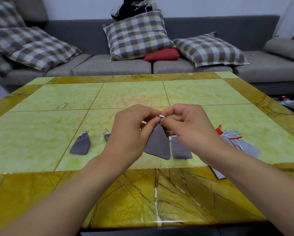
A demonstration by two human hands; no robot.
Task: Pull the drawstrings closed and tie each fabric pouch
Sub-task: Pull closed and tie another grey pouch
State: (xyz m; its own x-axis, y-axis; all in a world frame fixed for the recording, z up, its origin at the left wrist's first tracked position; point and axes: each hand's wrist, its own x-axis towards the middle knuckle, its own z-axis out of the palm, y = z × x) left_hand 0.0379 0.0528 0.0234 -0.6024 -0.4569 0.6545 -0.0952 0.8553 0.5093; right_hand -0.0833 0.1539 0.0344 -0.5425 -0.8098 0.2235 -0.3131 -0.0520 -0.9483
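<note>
in the middle of the frame both hands met above a small grey velvet drawstring pouch [157, 145]; the left hand [132, 132] and the right hand [188, 126] were drawn close together, fingertips almost touching, each pinching the silvery drawstring [161, 116] at the pouch's gathered neck; the pouch hung down from that pinch between the two hands, its mouth cinched to a point and its wider bottom edge spread low over the green and amber marble-patterned table [57, 99]; whether the bottom edge touched the table could not be told.

just right of it, under the right wrist, lay a second grey pouch [180, 149] flat on the table; left of centre a closed grey pouch with a knotted silver cord [80, 144] lay on its own, well apart from the hands; a further grey pouch [106, 136] showed only its corded top beside the left hand; at the right of the frame, behind the right forearm, a loose pile of flat grey and red pouches [234, 138] lay with cords tangled.

across the upper frame ran a grey sofa [112, 65] carrying checked cushions [136, 34] and a small red cushion [161, 55].
</note>
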